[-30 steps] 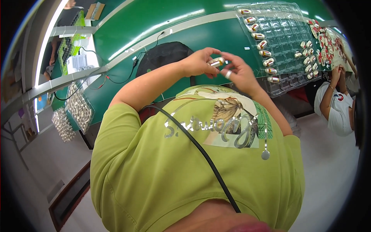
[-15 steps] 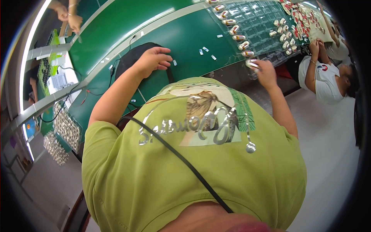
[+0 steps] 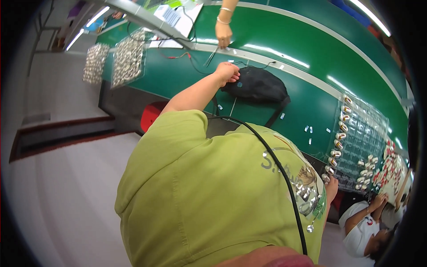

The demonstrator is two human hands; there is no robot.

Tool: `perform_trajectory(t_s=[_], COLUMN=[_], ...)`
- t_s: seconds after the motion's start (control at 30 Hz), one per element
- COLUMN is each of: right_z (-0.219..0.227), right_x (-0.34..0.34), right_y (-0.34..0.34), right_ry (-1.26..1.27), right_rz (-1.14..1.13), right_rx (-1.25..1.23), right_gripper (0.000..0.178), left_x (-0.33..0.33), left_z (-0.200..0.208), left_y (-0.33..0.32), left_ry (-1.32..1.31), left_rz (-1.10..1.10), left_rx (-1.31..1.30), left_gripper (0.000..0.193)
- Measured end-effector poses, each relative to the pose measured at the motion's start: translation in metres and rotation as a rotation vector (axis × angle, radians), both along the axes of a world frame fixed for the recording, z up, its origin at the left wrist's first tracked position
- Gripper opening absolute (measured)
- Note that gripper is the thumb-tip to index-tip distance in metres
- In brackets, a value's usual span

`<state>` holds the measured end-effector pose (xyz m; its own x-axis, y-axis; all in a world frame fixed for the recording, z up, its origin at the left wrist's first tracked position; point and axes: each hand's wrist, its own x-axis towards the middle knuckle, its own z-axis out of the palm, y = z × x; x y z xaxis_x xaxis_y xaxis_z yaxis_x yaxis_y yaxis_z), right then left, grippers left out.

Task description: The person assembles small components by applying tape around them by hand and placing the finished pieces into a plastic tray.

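Observation:
My left hand (image 3: 227,73) reaches to the near-left end of a black fabric bag (image 3: 260,84) on the green table. Its fingers are curled together, and whatever they hold, if anything, is hidden. Far to the right, my right hand (image 3: 332,183) is partly covered by my green shirt. It grips a small white oval part (image 3: 326,177) at the near end of a row of similar parts. That row runs along the left edge of a clear compartment tray (image 3: 365,129). Several small white pieces (image 3: 310,129) lie between the bag and the tray.
Across the table a co-worker's hand (image 3: 223,35) reaches in near slim tweezers (image 3: 211,58). Trays of metallic parts (image 3: 128,60) stand at left. More white parts (image 3: 367,171) and red-and-white pieces (image 3: 389,169) lie at right, beside another person (image 3: 362,227). A red stool (image 3: 151,115) is below the table.
My view has swung left. My left hand has moved from above the bag's near side to its left end, and its fingers have curled. My right hand stays at the row's near end.

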<state>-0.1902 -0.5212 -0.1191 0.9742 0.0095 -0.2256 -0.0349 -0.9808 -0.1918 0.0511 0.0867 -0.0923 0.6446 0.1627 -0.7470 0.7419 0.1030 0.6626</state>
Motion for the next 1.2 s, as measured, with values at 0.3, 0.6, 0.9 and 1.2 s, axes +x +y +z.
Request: perform_trajectory(t_s=[0.3, 0.6, 0.9, 1.2], right_z=[0.032, 0.068, 0.1, 0.163], right_x=[0.039, 0.1, 0.191, 0.23], right_y=[0.059, 0.142, 0.269, 0.294], right_ry=[-0.146, -0.254, 0.06, 0.014], right_rz=[-0.134, 0.039, -0.118, 0.052], right_rx=[0.14, 0.364, 1.25, 1.639], right_gripper=[0.019, 0.013, 0.023, 0.019], left_x=[0.028, 0.048, 0.032, 0.004], left_z=[-0.064, -0.072, 0.063, 0.156], left_y=[0.11, 0.122, -0.003, -0.086], left_ry=[-0.058, 0.054, -0.588, -0.811], left_rz=[-0.057, -0.256, -0.548, -0.827], left_rx=[1.278, 1.164, 0.162, 0.149], left_gripper=[0.04, 0.029, 0.006, 0.005])
